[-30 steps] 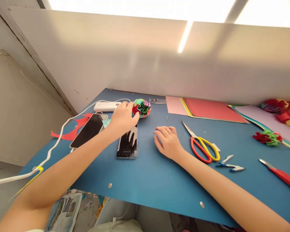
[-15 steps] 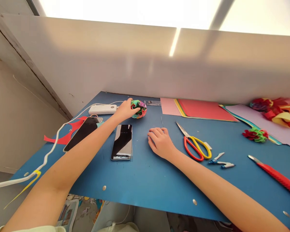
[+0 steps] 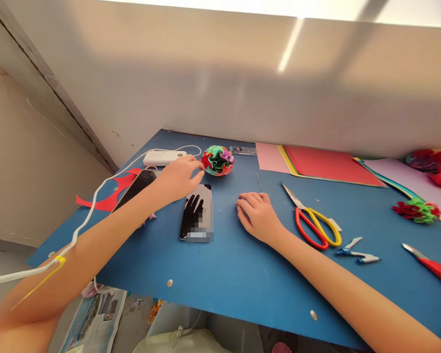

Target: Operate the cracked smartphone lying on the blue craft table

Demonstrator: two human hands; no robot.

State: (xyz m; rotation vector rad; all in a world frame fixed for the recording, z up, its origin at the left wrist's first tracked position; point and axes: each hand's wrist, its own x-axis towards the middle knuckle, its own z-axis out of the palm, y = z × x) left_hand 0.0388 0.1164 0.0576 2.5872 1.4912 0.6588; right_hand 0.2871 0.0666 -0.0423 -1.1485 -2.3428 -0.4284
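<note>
A round ball of curled, multicoloured paper (image 3: 218,161) sits by itself toward the back of the blue table. Just left of it and nearer me is my left hand (image 3: 180,179), open, fingers stretched out and holding nothing. Beneath and beside this hand lies a phone (image 3: 191,220), its dark screen mirroring spread fingers. A second phone (image 3: 141,182) is partly covered by my left forearm. My right hand (image 3: 258,215) rests palm down on the table, fingers loosely bent and nothing visible in it. Scissors with one red and one yellow handle (image 3: 311,220) lie to its right.
A white power strip (image 3: 163,157) with a cable and a red paper offcut (image 3: 108,202) are at the left. Coloured paper sheets (image 3: 330,165) line the back. On the right are a red-green paper flower (image 3: 417,211), blue-white pieces (image 3: 358,252) and a red-handled tool (image 3: 435,269).
My left hand has let go of the paper ball and drawn back toward me, leaving it on the table. The right hand stays put. The view has shifted a little.
</note>
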